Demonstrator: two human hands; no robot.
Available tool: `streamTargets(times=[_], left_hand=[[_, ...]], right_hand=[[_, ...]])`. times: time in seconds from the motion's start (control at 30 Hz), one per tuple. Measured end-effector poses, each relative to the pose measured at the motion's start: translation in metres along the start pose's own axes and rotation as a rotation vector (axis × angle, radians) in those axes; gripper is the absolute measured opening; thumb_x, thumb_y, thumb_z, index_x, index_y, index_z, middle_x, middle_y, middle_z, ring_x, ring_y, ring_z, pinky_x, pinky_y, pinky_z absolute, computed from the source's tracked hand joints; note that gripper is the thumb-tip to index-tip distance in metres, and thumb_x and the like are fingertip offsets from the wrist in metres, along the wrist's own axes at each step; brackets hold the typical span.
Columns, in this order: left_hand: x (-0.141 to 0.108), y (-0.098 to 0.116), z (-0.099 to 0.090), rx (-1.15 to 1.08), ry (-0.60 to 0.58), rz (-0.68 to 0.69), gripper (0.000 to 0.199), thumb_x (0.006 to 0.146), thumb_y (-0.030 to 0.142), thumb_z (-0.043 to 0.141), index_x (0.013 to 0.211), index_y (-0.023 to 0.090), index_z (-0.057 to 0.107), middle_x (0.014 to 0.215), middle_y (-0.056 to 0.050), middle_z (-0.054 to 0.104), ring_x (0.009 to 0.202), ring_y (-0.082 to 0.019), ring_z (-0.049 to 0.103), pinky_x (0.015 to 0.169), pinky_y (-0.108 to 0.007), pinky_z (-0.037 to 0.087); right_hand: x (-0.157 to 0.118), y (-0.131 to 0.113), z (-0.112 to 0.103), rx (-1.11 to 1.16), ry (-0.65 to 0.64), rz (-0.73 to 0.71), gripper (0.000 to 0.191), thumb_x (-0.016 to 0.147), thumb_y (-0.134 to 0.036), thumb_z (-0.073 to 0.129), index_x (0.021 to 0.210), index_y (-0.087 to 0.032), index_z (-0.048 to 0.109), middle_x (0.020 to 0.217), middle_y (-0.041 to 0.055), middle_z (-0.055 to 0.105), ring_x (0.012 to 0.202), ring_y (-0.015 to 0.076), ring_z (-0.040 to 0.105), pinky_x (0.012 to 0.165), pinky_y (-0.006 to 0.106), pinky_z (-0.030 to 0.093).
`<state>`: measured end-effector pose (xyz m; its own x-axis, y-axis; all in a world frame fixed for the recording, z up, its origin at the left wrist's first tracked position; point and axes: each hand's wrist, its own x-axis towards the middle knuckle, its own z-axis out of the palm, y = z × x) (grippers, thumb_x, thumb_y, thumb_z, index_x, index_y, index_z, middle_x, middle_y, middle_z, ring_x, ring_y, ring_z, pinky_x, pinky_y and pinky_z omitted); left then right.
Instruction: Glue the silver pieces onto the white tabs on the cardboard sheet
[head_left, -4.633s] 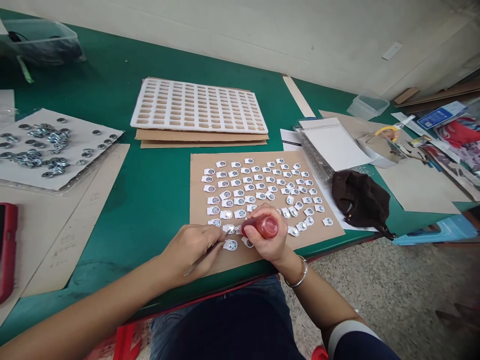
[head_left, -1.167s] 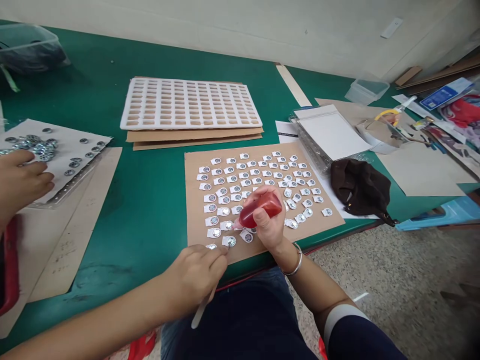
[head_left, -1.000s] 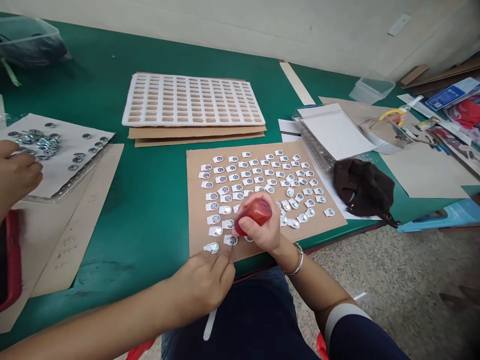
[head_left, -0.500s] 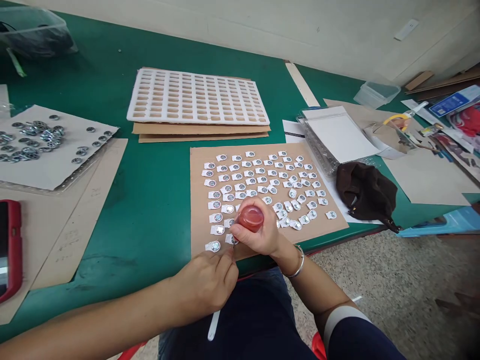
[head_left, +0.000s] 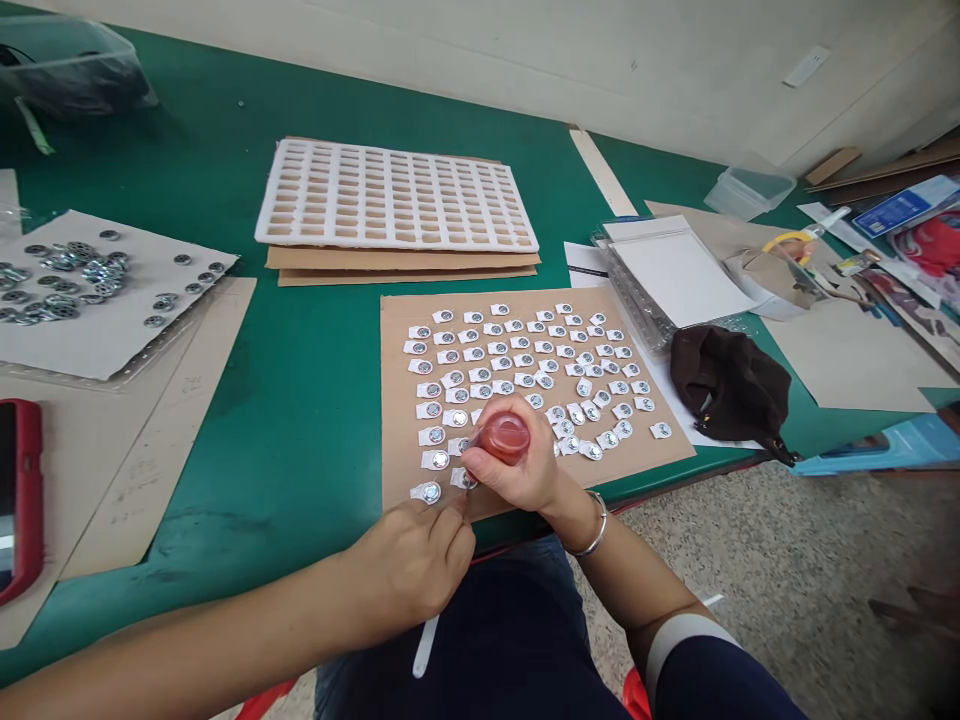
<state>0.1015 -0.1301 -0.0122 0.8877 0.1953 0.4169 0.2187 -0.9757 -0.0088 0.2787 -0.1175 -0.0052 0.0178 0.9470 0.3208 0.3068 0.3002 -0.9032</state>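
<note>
Table [head_left: 300, 390]: green, filling most of what my feed brings me, with both hands busy at its near edge.
Cardboard sheet [head_left: 395, 440]: flat at that near edge, covered in uneven rows of tags [head_left: 523, 360], each white with a round silvery disc.
Slotted tray [head_left: 390, 243]: white, lying on brown boards [head_left: 405, 259] beyond the cardboard sheet.
White sheet [head_left: 112, 350]: over to the left; on it I see metal pieces [head_left: 60, 283], mostly bunched together, some spread toward its right corner.
Dark pouch [head_left: 727, 380]: crumpled, beside the right edge of the cardboard.
Left hand [head_left: 420, 560]: fingers pinched together on a slim tool [head_left: 426, 648], right in front of the cardboard.
Right hand [head_left: 517, 475]: wrapped around a red bottle [head_left: 504, 437], bangle [head_left: 604, 517] at the wrist. It sits just beside the left hand — apart by a narrow gap, as I view it.
Red bottle: base toward my camera, nozzle hidden below, so I cannot tell whether it touches anything.
Slim tool: pale flat end sticking out under the left hand, thin tip at the front tag [head_left: 459, 478].
Front tag: near the cardboard's front edge — partly covered by the right hand.
</note>
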Motion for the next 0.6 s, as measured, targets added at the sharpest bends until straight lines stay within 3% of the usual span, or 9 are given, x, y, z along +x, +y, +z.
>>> streamTargets(times=[0.27,0.6], left_hand=[[-0.0007,-0.0009,-0.0011,-0.006,-0.023,0.005,0.02,0.079,0.002,0.039,0.08,0.011,0.057,0.079,-0.015,0.066,0.072,-0.022,0.063,0.058,-0.031,0.053],[-0.0032,-0.0022,0.0017,-0.04,0.01,-0.014,0.02,0.075,0.0,0.041,0.08,0.01,0.058,0.087,-0.017,0.066,0.073,-0.021,0.063,0.058,-0.03,0.052]], right_hand=[[-0.0004,0.0012,0.0008,-0.037,0.009,-0.042,0.03,0.068,-0.036,0.07,0.085,-0.022,0.049,0.066,-0.0015,0.058,0.057,0.0135,0.055,0.055,0.029,0.048],[-0.0003,0.0005,0.0017,-0.031,0.037,-0.045,0.031,0.068,-0.037,0.07,0.085,-0.022,0.049,0.067,-0.0017,0.056,0.058,0.0138,0.054,0.056,0.029,0.048]])
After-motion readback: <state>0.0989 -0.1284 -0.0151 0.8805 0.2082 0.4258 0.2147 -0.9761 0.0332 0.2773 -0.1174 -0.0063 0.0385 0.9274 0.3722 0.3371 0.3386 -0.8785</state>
